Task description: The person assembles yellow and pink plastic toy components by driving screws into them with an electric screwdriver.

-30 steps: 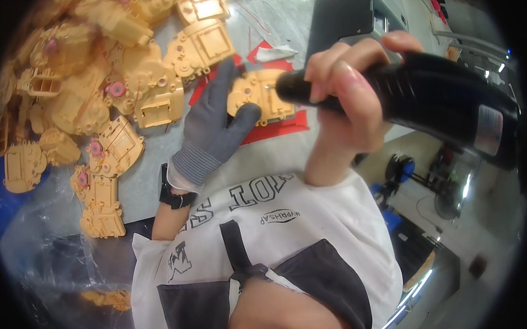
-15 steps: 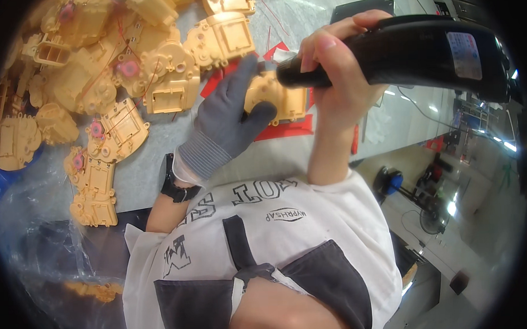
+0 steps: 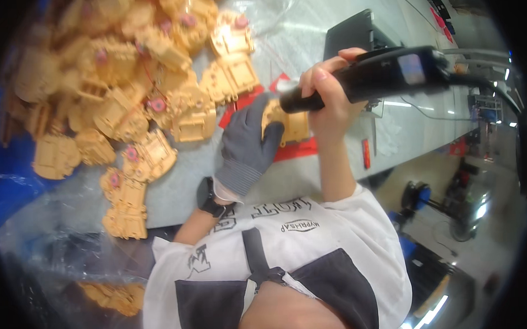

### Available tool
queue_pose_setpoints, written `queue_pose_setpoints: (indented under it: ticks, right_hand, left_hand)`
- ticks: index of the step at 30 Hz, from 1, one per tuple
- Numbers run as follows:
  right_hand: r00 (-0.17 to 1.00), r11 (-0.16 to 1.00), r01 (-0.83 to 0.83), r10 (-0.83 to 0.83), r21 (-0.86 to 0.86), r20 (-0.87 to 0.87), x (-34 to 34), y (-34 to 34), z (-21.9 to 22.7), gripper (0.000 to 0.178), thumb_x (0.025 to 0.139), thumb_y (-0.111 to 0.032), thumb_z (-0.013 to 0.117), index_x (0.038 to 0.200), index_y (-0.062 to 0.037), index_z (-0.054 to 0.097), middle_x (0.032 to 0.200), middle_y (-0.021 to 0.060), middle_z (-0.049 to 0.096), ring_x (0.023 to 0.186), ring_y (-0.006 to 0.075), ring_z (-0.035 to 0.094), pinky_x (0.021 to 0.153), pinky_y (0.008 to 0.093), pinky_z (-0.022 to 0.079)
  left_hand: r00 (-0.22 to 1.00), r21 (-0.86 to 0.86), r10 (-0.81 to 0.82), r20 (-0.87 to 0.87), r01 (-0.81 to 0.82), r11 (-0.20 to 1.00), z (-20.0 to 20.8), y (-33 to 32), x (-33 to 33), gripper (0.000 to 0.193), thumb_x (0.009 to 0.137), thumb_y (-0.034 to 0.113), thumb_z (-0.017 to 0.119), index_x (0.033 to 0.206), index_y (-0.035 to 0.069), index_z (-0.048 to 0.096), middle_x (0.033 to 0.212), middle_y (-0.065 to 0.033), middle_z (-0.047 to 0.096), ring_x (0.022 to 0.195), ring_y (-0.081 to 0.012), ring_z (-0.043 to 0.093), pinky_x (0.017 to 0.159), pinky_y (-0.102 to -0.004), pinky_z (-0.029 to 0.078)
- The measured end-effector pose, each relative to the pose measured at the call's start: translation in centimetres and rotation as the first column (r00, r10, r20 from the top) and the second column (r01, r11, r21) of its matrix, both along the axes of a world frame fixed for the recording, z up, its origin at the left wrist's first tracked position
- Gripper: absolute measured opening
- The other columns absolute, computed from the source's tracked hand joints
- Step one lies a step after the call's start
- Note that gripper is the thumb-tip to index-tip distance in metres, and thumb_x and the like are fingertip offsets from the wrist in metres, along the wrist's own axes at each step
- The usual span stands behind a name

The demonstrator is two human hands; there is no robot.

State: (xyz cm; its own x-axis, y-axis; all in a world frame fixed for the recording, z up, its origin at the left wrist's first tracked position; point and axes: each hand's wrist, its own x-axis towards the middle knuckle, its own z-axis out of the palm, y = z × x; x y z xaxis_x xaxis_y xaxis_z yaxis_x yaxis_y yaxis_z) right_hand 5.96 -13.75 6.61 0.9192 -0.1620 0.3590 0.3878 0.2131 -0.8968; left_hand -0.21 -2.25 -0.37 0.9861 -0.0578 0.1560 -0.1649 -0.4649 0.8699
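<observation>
Clasping yellow housing (image 3: pixel 297 127) w/ gloved left grip (image 3: pixel 245 143), thumb across near L corner, fingers round far L side; prob. to stop it shifting. Resting on red sheet (image 3: pixel 298 150) on table (image 3: pixel 191 167), approx. center of frame. Grasping black handheld tool (image 3: pixel 382 76) in bare right grip (image 3: pixel 331 95), wrapped round the body just behind the blunt end, prob. for better aim. Blunt end over housing's upper part; contact: can't tell. Cord (image 3: pixel 493 88) running off twd R edge.

Containers: heaped loose on table, upper L, pile of yellow housings (image 3: pixel 114 114), some w/ pinkish-red round pcs (image 3: pixel 157 104); prob. placed there for easy L-side reach. Lower L: clear plastic (image 3: pixel 46 253) w/ more yellow parts (image 3: pixel 114 297) alongside; bagged or just under, can't tell. Blue material (image 3: pixel 11 179) at L edge, container or sheet unclear.
</observation>
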Motion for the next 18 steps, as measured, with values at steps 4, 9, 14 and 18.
queue_pose_setpoints:
  ticks: [4,9,14,18]
  right_hand:
    - [0.991,0.914,0.121,-0.132,0.386,0.003,-0.4,-3.7,0.8,0.04,0.073,0.001,0.052,0.111,-0.0058,0.041,0.062,0.0042,0.049,0.051,0.0155,0.05,0.054,0.0299,0.045]
    - [0.95,0.868,0.123,-0.243,0.481,0.197,-2.8,-9.1,5.2,0.035,0.078,-0.006,0.05,0.112,-0.0078,0.044,0.065,0.0036,0.045,0.055,0.0144,0.045,0.06,0.0326,0.04]
    - [0.931,0.879,0.204,-0.311,0.431,0.193,-5.6,-11.8,5.1,0.034,0.078,-0.005,0.05,0.111,-0.0071,0.044,0.066,0.0042,0.044,0.056,0.0151,0.044,0.061,0.0331,0.039]
    - [0.94,0.866,0.222,-0.313,0.448,0.139,-5.7,-12.1,4.1,0.034,0.078,-0.006,0.05,0.112,-0.0069,0.044,0.066,0.0042,0.044,0.055,0.0151,0.043,0.061,0.0329,0.039]
  left_hand:
    - [0.998,0.009,0.042,0.044,-0.043,0.999,-0.4,-0.6,-0.4,0.042,0.082,0.022,0.056,0.119,0.002,0.049,0.105,-0.0182,0.058,0.094,-0.0312,0.056,0.085,-0.038,0.043]
    - [0.997,-0.331,0.08,0.003,-0.075,0.941,-1.2,-0.6,-0.5,0.041,0.083,0.02,0.054,0.12,0.003,0.048,0.106,-0.0103,0.057,0.092,-0.0251,0.055,0.084,-0.0361,0.044]
    - [0.782,-0.797,-0.211,0.587,0.51,-0.325,4.7,12.3,-3.0,0.039,0.091,0.032,0.044,0.115,0.003,0.052,0.083,-0.0097,0.063,0.066,-0.0154,0.061,0.054,-0.021,0.051]
    - [0.43,-0.462,-0.2,0.88,0.682,-0.568,11.8,11.3,-4.0,0.046,0.091,0.037,0.038,0.1,-0.003,0.058,0.074,-0.0157,0.061,0.063,-0.0255,0.061,0.052,-0.0375,0.051]
